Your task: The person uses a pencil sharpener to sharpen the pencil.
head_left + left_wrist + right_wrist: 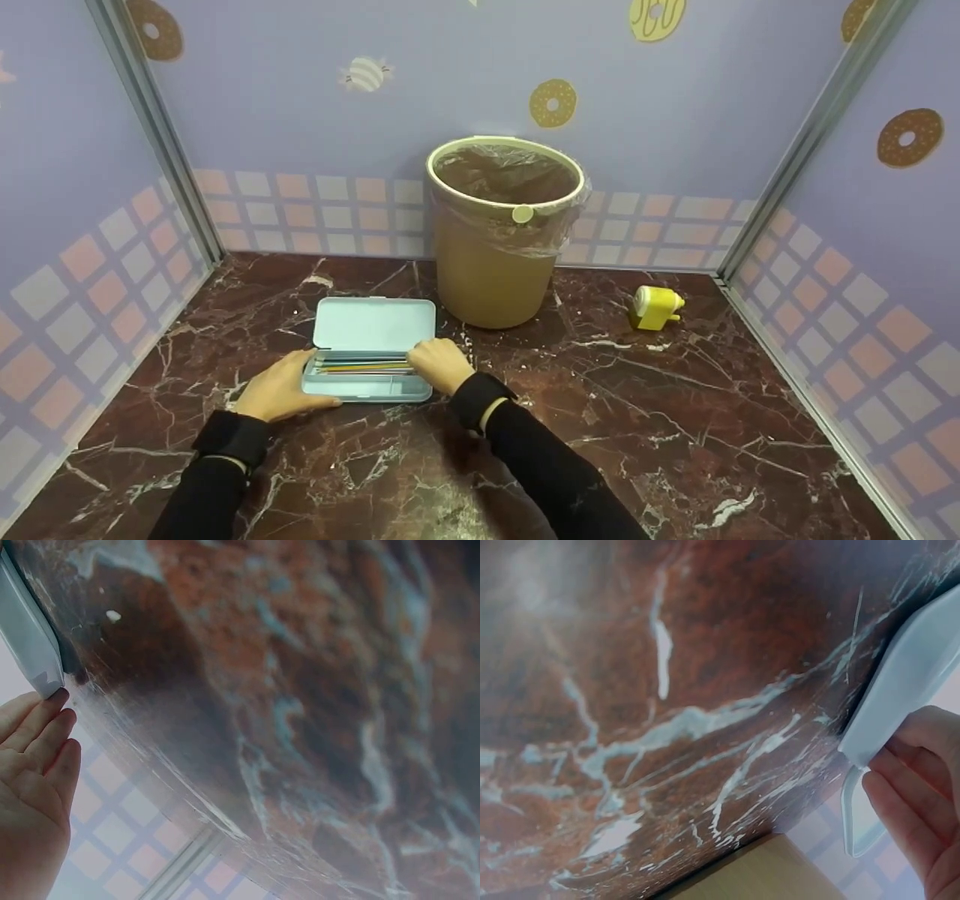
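A pale blue pencil case (375,324) lies on the marbled tabletop with its lid raised at the back. Several pencils (360,368) lie in the long rear compartment, and a narrow divided tray (367,388) runs along the front. My left hand (289,390) holds the left end, thumb along the front edge; in the left wrist view its fingers (49,735) reach the case's corner. Over the right end, my right hand (442,365) is curled at the rim, covering the pencils' right ends. In the right wrist view its fingers (904,799) are beside the hinge corner.
Behind and right of the case stands a tall beige bin (491,277) lined with a clear plastic bag (517,169). A small yellow-and-white object (655,308) sits at the right rear. Patterned panels (300,127) enclose the back and sides. Small pale crumbs dot the tabletop (600,420).
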The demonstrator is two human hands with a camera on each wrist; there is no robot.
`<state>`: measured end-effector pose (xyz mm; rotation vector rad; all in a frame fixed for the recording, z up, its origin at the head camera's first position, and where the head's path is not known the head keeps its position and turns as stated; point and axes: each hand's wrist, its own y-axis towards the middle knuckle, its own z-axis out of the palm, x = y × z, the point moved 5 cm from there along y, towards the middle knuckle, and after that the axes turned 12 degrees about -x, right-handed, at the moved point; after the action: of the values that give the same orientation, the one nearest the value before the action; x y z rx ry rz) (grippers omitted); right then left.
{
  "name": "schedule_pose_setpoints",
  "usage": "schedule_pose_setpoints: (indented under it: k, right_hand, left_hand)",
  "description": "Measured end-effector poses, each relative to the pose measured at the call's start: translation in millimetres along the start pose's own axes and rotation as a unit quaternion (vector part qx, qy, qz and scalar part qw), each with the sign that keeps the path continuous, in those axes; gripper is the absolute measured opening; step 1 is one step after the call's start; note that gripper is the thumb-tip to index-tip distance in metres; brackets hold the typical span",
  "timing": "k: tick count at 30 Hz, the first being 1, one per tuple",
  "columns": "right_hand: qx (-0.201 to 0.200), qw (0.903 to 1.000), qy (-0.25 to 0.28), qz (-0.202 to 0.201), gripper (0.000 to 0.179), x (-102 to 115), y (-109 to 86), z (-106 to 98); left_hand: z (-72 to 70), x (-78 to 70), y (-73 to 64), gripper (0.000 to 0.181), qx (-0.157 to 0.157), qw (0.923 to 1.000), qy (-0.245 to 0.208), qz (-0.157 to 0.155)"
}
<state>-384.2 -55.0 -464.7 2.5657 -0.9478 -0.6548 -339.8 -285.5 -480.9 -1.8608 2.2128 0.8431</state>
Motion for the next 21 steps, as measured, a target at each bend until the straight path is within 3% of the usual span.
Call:
schedule_pose_setpoints:
  k: [15, 21]
  right_hand:
    - [-0.032, 0.9985, 0.043, 0.013, 0.016, -14, -13.1, -14]
    - [-0.033, 0.9945, 0.092, 0.036, 0.011, -25, -27.2, -19]
  left_hand:
    - [-0.4, -1.3, -0.3, 0.098, 0.012, 0.9999, -0.004, -0.006]
    - [0.5, -1.3, 0.3, 0.1, 0.009, 0.9999, -0.005, -0.007]
